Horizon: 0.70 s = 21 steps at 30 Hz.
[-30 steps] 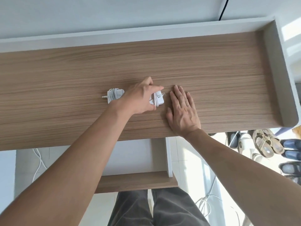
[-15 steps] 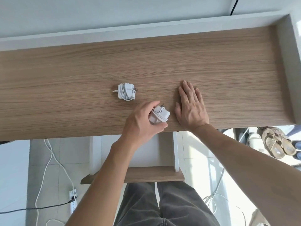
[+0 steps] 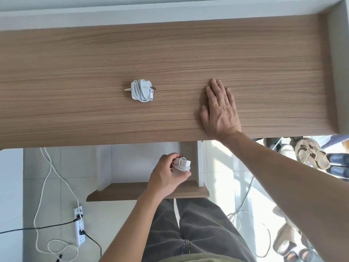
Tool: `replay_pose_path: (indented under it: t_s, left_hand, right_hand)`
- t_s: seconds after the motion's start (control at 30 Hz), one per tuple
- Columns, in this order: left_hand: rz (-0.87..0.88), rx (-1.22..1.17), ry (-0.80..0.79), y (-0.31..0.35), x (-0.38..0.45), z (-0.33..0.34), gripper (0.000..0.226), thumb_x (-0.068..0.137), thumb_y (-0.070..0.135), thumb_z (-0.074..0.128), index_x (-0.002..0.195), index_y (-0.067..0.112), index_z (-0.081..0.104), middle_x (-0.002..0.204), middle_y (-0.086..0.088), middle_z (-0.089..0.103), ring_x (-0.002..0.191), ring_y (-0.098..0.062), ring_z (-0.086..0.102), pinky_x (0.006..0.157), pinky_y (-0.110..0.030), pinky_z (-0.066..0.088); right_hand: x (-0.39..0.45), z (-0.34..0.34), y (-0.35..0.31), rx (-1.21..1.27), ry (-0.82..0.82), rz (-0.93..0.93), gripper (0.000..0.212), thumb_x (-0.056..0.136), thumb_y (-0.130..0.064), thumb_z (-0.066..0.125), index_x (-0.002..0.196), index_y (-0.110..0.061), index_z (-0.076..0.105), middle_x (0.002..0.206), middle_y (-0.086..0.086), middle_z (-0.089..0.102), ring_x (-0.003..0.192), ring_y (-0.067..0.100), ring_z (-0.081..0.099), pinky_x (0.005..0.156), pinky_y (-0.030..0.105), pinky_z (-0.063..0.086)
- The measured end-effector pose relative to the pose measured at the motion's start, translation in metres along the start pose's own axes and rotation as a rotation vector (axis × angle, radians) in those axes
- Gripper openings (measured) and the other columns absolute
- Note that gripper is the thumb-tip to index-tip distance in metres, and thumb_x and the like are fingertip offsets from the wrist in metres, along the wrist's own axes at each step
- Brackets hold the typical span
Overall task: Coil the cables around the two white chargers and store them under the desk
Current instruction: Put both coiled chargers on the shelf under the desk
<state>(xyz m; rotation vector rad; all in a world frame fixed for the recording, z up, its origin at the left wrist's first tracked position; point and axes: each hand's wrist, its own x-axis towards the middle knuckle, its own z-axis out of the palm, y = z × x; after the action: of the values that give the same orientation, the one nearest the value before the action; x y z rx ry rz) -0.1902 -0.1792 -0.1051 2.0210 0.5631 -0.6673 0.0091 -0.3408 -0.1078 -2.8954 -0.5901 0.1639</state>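
The left hand is below the front edge of the surface, with its fingers and thumb curled round one coiled charger. The charger sits at the far, right side of the hand, its plug end pointing away from the person toward the space under the surface. Just beyond and below it lies a wooden shelf, closed in by white side panels. That is the relation the coming move seems to turn on: the shelf lies ahead of and below the held charger, between the two panels, so the hand probably needs only to go forward and down to set the charger there. The left forearm comes in from the lower left and angles up toward the shelf, with the wrist bent slightly to the right.

The second charger lies on the surface, its cable already wound round it, its long axis roughly left to right and its prongs pointing right. It is well apart from both hands. The right hand rests flat on the surface to the right of it, fingers straight and together, holding nothing; it looks as if it is propping the person while they lean. That right hand is the nearer to the second charger, though the left seems to be doing the carrying.

On the floor are a white power strip, loose white cables and some sandals.
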Motion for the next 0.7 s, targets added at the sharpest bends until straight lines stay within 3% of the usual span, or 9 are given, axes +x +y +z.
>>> replay_pose_path:
  t_s: [0.23,0.43,0.7]
  left_hand:
    - [-0.149,0.143,-0.009,-0.012,0.029,0.039,0.065,0.070,0.037,0.086,0.124,0.020,0.055,0.120,0.001,0.056,0.105,-0.020,0.062,0.087,-0.029,0.049]
    - [-0.112,0.155,0.003,-0.018,0.035,0.052,0.055,0.070,0.029,0.086,0.115,0.018,0.055,0.115,0.002,0.056,0.100,-0.020,0.062,0.078,-0.026,0.044]
    - [-0.103,0.129,-0.108,-0.024,0.034,0.049,0.062,0.073,0.034,0.088,0.125,0.019,0.056,0.123,0.002,0.059,0.100,-0.013,0.061,0.084,-0.022,0.044]
  right_hand:
    - [0.000,0.001,0.001,-0.003,0.033,-0.011,0.064,0.101,-0.034,0.040,0.157,-0.004,0.029,0.169,0.012,0.018,0.158,0.025,0.013,0.128,0.045,0.010]
    - [0.000,0.001,0.001,-0.001,0.036,-0.012,0.064,0.100,-0.035,0.039,0.156,-0.003,0.030,0.169,0.013,0.019,0.158,0.026,0.013,0.129,0.045,0.009]
    - [0.000,0.001,0.002,-0.001,0.029,-0.014,0.065,0.100,-0.035,0.040,0.156,-0.003,0.030,0.169,0.014,0.019,0.158,0.026,0.013,0.128,0.046,0.010]
